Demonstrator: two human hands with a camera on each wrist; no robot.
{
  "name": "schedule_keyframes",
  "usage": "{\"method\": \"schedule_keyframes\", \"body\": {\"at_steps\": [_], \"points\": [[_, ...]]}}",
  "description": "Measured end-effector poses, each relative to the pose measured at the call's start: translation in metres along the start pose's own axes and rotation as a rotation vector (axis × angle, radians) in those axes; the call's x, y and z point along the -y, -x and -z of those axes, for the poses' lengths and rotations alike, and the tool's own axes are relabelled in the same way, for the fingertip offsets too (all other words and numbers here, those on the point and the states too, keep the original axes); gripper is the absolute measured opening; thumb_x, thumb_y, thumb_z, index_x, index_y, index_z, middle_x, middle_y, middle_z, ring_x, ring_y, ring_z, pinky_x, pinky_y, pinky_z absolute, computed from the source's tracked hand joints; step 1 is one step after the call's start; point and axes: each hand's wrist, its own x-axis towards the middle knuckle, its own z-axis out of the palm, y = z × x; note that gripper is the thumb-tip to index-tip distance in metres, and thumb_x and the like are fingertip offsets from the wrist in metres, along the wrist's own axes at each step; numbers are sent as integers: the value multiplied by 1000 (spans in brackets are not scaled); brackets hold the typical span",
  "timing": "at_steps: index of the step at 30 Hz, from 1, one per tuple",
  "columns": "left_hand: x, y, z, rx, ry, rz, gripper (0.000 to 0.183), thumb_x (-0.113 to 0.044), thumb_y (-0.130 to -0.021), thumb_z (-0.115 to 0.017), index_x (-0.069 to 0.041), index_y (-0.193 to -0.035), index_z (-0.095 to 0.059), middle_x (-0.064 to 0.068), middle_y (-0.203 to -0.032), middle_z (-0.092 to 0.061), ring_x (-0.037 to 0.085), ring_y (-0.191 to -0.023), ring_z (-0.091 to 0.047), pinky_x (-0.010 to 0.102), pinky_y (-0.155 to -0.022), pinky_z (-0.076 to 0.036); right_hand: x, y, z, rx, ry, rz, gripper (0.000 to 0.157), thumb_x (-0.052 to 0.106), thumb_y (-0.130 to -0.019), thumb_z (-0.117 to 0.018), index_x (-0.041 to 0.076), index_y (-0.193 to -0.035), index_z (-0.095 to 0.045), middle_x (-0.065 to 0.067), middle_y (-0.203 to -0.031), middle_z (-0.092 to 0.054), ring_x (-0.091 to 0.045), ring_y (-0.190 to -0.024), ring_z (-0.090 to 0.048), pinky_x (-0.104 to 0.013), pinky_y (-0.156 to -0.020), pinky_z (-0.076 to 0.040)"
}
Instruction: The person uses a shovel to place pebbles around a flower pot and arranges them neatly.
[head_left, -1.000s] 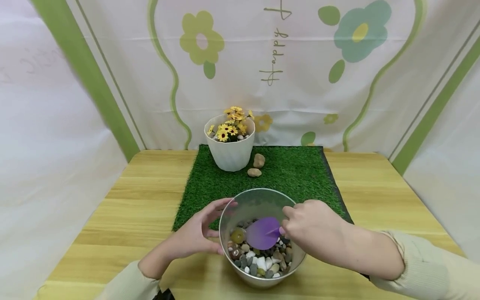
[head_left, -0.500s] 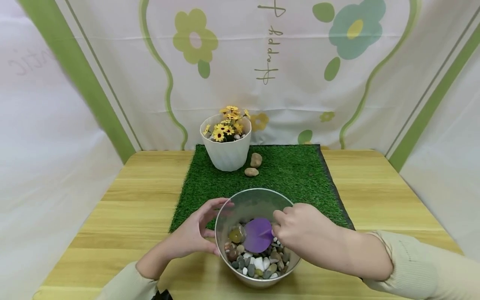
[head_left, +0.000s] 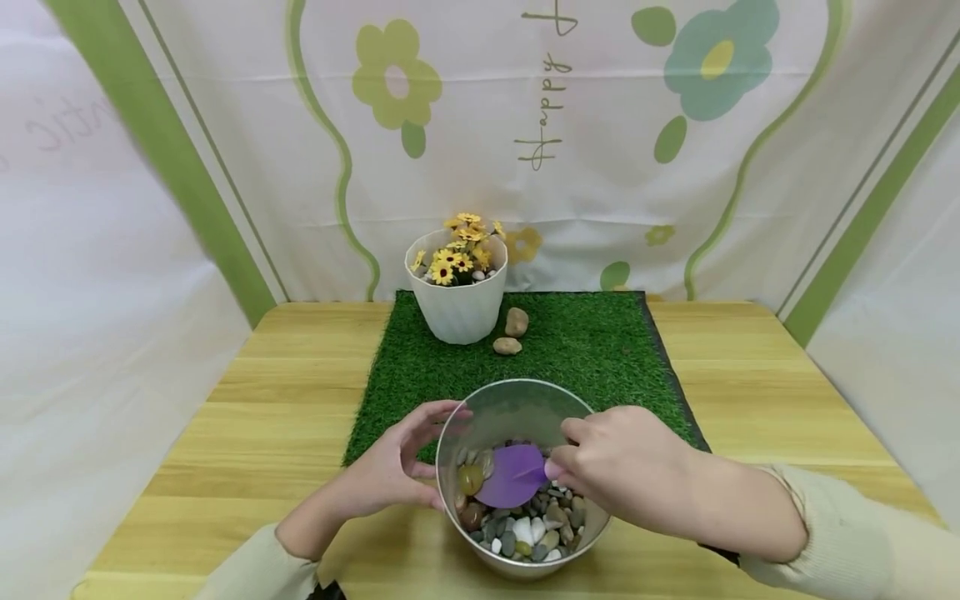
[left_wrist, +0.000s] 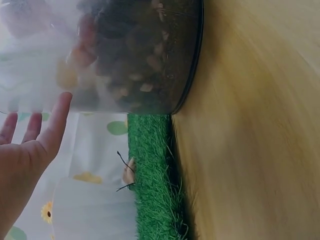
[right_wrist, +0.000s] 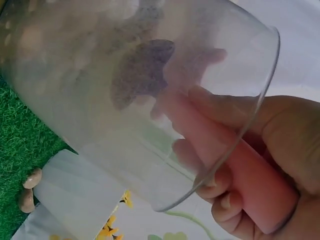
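Note:
A clear glass-like bucket stands near the table's front, partly filled with mixed pebbles. Inside it, the purple blade of a small shovel lies on the stones, beside a round yellow stone. My right hand reaches over the rim and grips the shovel; in the right wrist view its pink handle runs through the curled fingers. My left hand spreads its fingers along the bucket's left side. In the left wrist view, one fingertip of the left hand meets the cloudy wall.
Behind the bucket lies a green turf mat on the wooden table. On the mat stand a white pot with yellow flowers and two brown stones. A printed curtain hangs behind.
The shovel blade has moved left and slightly nearer inside the bucket, against the stones there. Its right hand has followed; my left hand has stayed at the bucket's side.

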Motion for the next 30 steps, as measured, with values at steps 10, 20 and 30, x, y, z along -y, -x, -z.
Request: {"method": "schedule_keyframes", "body": {"at_steps": [10,20,30], "points": [[-2,1,4,10,-12,41,86,2,-72,-77,-9,-142,-29,15,-145,-30,32,-131,-31,49,-86,-49,-4,13,-4,-138,-46,32,42,34,-100,-40,18,-71,-67,10,-62,-41,1,-46,-28,-12,-36,-27],[-9,-8,13,63,-100,44,85,-2,-70,-80,-8,-140,-31,14,-142,-35,33,-126,-39,46,-88,-49,-9,25,-4,-244,-132,-6,34,36,-96,-49,17,-83,-73,14,-69,-48,2,-50,-39,-13,-42,-39],[-15,-12,15,80,-156,95,88,-6,-69,-81,-12,-141,-31,11,-141,-36,30,-122,-43,46,-91,-47,-15,30,3,-346,-179,-21,35,37,-96,-49,16,-83,-74,14,-72,-53,3,-53,-41,-9,-45,-36]]}}
